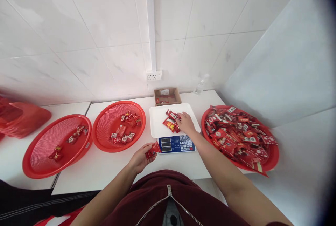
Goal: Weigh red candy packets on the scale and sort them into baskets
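The right hand (187, 124), its pinch unclear, touches red packets (170, 125) slanting up-left from its fingertips on the white scale tray (156, 119); the left hand (140, 158) pinches another packet (151, 153).

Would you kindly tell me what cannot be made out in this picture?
Head view, scale displays: too small to read.
Head view, packets over the white tray: partly hidden by the right hand.
Head view, bottom of the full basket: covered by heaped packets.
Head view, red plastic bags: cut off by the picture's left edge.
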Action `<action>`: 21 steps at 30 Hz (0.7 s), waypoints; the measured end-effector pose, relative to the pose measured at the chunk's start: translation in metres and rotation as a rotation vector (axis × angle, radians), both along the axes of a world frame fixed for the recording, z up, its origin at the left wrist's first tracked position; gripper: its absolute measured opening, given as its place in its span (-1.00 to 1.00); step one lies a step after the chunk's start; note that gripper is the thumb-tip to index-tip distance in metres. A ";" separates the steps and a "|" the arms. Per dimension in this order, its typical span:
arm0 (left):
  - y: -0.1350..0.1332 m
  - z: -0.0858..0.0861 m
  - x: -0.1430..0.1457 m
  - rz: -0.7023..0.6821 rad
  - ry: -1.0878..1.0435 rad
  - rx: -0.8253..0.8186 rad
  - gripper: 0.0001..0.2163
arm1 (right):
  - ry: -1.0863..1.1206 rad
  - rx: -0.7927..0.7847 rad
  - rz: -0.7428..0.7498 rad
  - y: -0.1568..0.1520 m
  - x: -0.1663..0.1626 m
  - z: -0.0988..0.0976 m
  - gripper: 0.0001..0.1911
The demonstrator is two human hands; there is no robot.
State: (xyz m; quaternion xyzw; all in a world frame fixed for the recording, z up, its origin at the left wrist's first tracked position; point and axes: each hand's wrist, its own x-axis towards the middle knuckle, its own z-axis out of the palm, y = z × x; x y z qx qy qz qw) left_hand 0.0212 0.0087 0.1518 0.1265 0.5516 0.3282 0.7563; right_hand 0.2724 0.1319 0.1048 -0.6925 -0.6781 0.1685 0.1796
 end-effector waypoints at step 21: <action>-0.001 0.001 0.000 -0.037 -0.015 -0.004 -0.89 | 0.559 0.247 -0.132 -0.012 0.016 0.037 -0.75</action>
